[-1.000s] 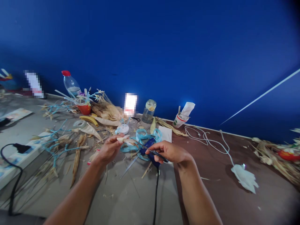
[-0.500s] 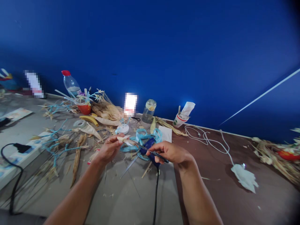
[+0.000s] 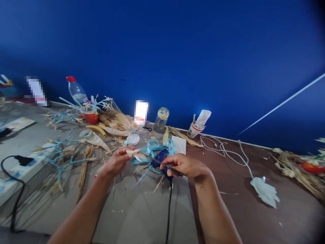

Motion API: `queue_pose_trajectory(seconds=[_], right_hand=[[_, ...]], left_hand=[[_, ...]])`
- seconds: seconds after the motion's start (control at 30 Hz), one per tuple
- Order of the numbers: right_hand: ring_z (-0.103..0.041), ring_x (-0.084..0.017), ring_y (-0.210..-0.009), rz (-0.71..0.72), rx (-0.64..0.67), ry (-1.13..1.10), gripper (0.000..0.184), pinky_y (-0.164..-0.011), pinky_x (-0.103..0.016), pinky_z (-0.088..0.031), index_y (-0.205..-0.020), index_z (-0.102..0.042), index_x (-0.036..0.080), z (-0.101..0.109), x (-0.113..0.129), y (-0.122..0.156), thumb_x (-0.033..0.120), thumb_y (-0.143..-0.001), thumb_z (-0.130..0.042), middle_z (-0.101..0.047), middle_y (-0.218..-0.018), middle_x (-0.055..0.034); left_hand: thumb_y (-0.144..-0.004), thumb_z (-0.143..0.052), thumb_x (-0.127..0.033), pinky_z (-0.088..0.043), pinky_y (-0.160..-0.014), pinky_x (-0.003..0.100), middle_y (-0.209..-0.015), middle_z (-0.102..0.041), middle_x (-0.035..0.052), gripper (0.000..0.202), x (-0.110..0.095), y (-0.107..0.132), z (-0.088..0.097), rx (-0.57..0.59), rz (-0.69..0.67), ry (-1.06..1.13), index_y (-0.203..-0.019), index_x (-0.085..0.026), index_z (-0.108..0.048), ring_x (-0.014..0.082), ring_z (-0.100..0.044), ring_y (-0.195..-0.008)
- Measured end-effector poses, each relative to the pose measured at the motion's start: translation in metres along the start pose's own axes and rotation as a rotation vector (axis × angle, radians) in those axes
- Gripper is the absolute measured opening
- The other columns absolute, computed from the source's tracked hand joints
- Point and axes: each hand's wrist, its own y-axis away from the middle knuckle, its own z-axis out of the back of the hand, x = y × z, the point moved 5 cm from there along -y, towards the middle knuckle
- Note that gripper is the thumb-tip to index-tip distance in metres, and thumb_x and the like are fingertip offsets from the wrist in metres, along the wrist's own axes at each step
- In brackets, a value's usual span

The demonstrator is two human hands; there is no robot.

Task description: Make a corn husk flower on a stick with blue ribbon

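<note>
My left hand pinches a small pale husk flower just above the table. My right hand is closed round a thin dark tool whose tip points left toward the flower. Right under both hands lie a blue glue gun with a black cord and loops of light blue ribbon. A long thin stick rests on the table below the flower.
Dried husks and blue-wrapped stems litter the left side. Along the blue wall stand a red-capped bottle, an orange cup, a glass jar and a paper cup. A white cable and white husk piece lie right.
Both hands have shifted slightly; the tool's tip has drawn a little closer to the flower. Nothing was picked up or let go.
</note>
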Motion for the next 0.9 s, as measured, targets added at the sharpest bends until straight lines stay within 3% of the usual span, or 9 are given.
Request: queue_pose_trajectory(seconds=[0.17,0.33,0.53,0.7,0.9], right_hand=[[-0.051,-0.010,-0.052,-0.012,-0.301,0.145,0.038,-0.047,-0.019,-0.033,-0.104,-0.060,0.014,0.011,-0.012,-0.013,0.038,-0.075,-0.061,-0.060,-0.064,-0.0005],[-0.061,-0.015,-0.072,-0.029,-0.508,0.453,0.030,-0.058,-0.021,-0.038,-0.103,-0.060,0.019,0.002,-0.010,-0.028,0.031,-0.076,-0.058,-0.067,-0.079,-0.0025],[-0.061,-0.022,-0.093,-0.062,-0.511,0.690,0.039,-0.073,-0.025,-0.039,-0.114,-0.054,0.018,-0.029,-0.002,-0.045,0.027,-0.076,-0.056,-0.067,-0.101,-0.0089],[-0.064,-0.022,-0.089,-0.096,-0.456,0.832,0.027,-0.070,-0.026,-0.040,-0.101,-0.058,0.016,-0.050,-0.007,-0.059,0.031,-0.080,-0.052,-0.068,-0.094,-0.0100],[-0.065,-0.026,-0.086,-0.141,-0.488,0.958,0.034,-0.068,-0.030,-0.043,-0.112,-0.053,0.009,-0.064,0.003,-0.061,0.025,-0.083,-0.047,-0.068,-0.092,-0.0159]], left_hand=[[-0.047,-0.082,-0.015,-0.047,-0.070,0.027,-0.078,-0.069,0.0027,0.021,0.002,-0.002,0.008,-0.134,-0.020,0.008,-0.065,-0.018,-0.072,0.0167,-0.063,-0.074],[-0.053,-0.079,-0.015,-0.048,-0.070,0.028,-0.076,-0.069,0.0032,0.021,0.007,-0.004,0.009,-0.163,-0.050,0.038,-0.073,-0.017,-0.072,0.0161,-0.064,-0.072],[-0.058,-0.075,-0.013,-0.047,-0.068,0.024,-0.082,-0.067,0.0014,0.013,0.011,-0.007,0.008,-0.105,-0.098,0.025,-0.070,-0.017,-0.070,0.0128,-0.061,-0.072],[-0.062,-0.074,-0.015,-0.047,-0.068,0.024,-0.083,-0.066,0.0016,0.011,0.014,-0.007,0.007,-0.024,-0.109,0.000,-0.072,-0.018,-0.071,0.0130,-0.060,-0.073],[-0.060,-0.076,-0.019,-0.046,-0.065,0.023,-0.078,-0.067,0.0009,0.011,0.008,-0.003,-0.005,-0.017,-0.086,0.016,-0.071,-0.019,-0.071,0.0113,-0.060,-0.066]])
